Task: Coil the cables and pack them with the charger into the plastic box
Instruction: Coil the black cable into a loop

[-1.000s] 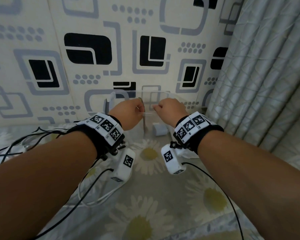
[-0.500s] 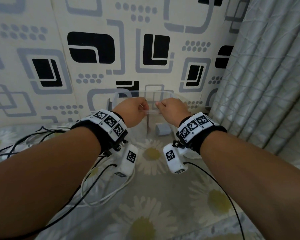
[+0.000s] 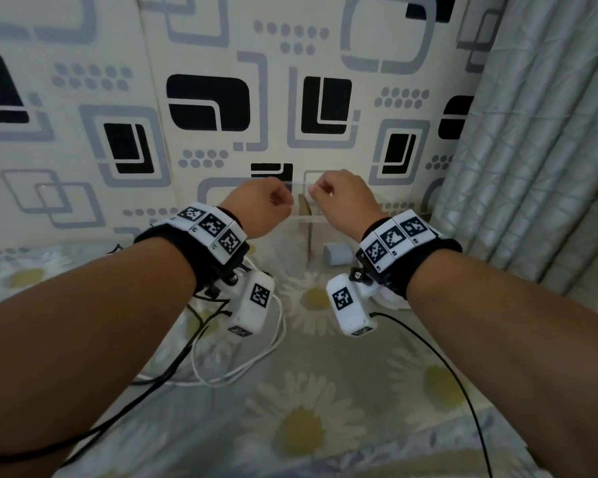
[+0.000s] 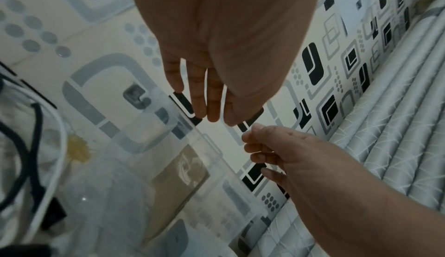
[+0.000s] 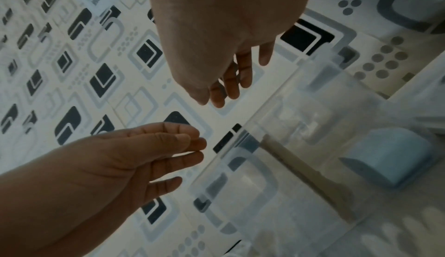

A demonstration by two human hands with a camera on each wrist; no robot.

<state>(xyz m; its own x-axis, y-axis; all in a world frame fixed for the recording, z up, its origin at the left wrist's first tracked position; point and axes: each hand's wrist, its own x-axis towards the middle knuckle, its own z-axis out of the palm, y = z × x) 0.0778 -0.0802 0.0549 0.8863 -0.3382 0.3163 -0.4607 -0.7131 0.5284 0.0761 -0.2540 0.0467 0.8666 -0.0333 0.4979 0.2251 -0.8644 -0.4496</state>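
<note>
A clear plastic box (image 3: 316, 219) stands against the patterned wall, its transparent lid (image 3: 301, 183) swung up. Inside lie a grey-blue charger (image 3: 337, 254) (image 5: 395, 158) and a brown card divider (image 3: 304, 210) (image 4: 178, 175). My left hand (image 3: 266, 203) and right hand (image 3: 339, 194) hover side by side at the lid's raised edge. Through the wrist cameras the left hand (image 4: 204, 109) and right hand (image 5: 221, 93) show relaxed fingers with nothing seen between them. A white cable (image 3: 242, 369) and a black cable (image 3: 173, 369) lie loose on the bed, near left.
The surface is a daisy-print sheet (image 3: 308, 426). A grey curtain (image 3: 532, 167) hangs close on the right, and the wall (image 3: 152, 98) is right behind the box. More black cable (image 4: 31, 147) lies tangled at the far left.
Both hands have risen from the box's front rim, and the lid's edge has come up with them. The pinch on the lid has loosened.
</note>
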